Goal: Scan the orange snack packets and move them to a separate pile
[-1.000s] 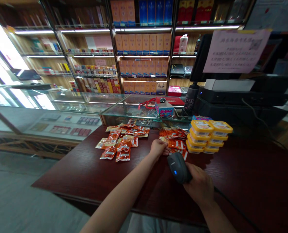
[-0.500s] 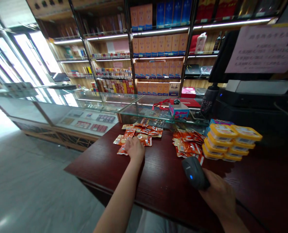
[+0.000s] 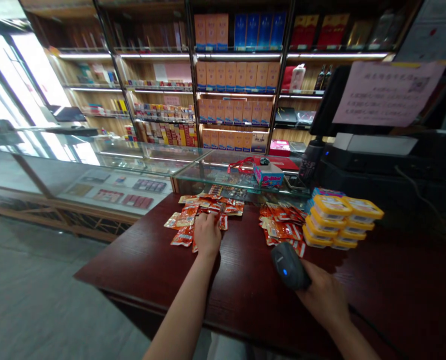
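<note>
My left hand rests palm down on the left pile of orange snack packets on the dark red wooden counter. Whether its fingers grip a packet is hidden under the hand. My right hand holds a dark handheld barcode scanner with a blue light, just in front of the right pile of orange packets. A stack of yellow-lidded tubs stands right of that pile.
A glass display case runs along the counter's far side, with a small colourful box and red lanyard on it. A black till and screen with a paper notice stand at right. Shelves of boxed goods fill the back wall.
My left hand left the right pile of packets and moved to the left pile, where it now rests. The scanner hand stayed near the right pile; the camera swung left and back.
</note>
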`<state>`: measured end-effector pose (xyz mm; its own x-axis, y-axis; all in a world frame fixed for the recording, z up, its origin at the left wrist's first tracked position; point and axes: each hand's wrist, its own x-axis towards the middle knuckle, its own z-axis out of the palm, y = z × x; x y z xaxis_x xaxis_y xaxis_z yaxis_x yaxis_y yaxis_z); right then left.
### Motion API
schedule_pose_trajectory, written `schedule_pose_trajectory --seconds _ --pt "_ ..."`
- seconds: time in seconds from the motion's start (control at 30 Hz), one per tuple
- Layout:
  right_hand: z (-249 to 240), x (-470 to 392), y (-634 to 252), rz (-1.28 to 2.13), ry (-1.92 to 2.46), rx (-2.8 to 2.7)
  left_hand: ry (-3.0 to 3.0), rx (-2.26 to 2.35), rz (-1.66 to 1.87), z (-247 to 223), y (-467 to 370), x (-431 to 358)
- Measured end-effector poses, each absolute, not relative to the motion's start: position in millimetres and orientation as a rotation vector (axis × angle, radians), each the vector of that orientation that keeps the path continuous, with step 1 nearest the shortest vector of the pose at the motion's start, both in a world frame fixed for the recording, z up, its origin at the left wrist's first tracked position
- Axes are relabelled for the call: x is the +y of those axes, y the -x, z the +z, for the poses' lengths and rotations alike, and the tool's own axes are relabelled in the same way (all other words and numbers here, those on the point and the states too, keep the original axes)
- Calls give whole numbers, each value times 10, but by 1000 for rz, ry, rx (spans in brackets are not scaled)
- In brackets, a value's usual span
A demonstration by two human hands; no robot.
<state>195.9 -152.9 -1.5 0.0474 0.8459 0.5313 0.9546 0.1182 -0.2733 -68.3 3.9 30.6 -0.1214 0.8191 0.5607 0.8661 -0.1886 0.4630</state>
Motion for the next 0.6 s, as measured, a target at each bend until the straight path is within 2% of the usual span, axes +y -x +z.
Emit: schedule_pose_trajectory --seconds 0.17,0.23,0.37,0.6 --pt "305 -1439 -1740 332 1613 -1555 2251 -1888 -2138 198 522 69" --pt "433 -1396 -1624 538 1440 -1462 2334 -1863 -2316 160 467 70" --pt "590 -1349 -1397 753 1294 -1424 2393 -1883 -2327 117 413 45" --pt "602 -1331 -1261 765 1319 -1408 2384 -1926 -2252 67 428 60"
